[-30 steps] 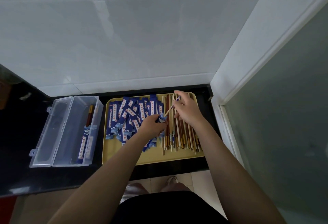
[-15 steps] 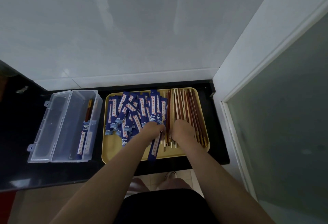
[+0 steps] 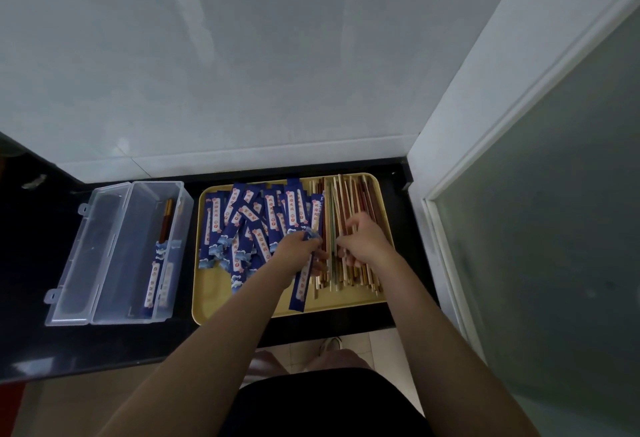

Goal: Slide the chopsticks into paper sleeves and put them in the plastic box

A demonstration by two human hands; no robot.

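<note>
Gripping a blue paper sleeve [image 3: 300, 284] near its upper end, the left hand [image 3: 298, 252] holds it over the yellow tray [image 3: 214, 291]; the sleeve hangs toward the tray's near edge, its lower end close to the rim. Just beside it, the right hand [image 3: 363, 244] rests on the loose chopsticks [image 3: 346, 201] with its fingers curled down among them; whether it actually pinches one or only touches them I cannot tell, since the fingertips are blurred and partly hidden. The chopsticks lie in a rough bundle along the right side of the tray, pale and reddish-brown ones mixed, pointing away from the person; the pile of empty sleeves [image 3: 252, 221] fills the tray's left and middle part, many overlapping at angles, each blue with a white strip of red characters. To the left of the tray, apart from it, the clear plastic box [image 3: 104, 249] stands open on the black counter [image 3: 31, 263], its lid folded out to the left; one sleeved pair [image 3: 157, 270] lies inside against the right wall, the brown chopstick ends sticking out of the sleeve's far end. Behind the counter rises a white tiled wall [image 3: 242, 72]; a white door frame [image 3: 485, 107] with frosted glass stands on the right.
</note>
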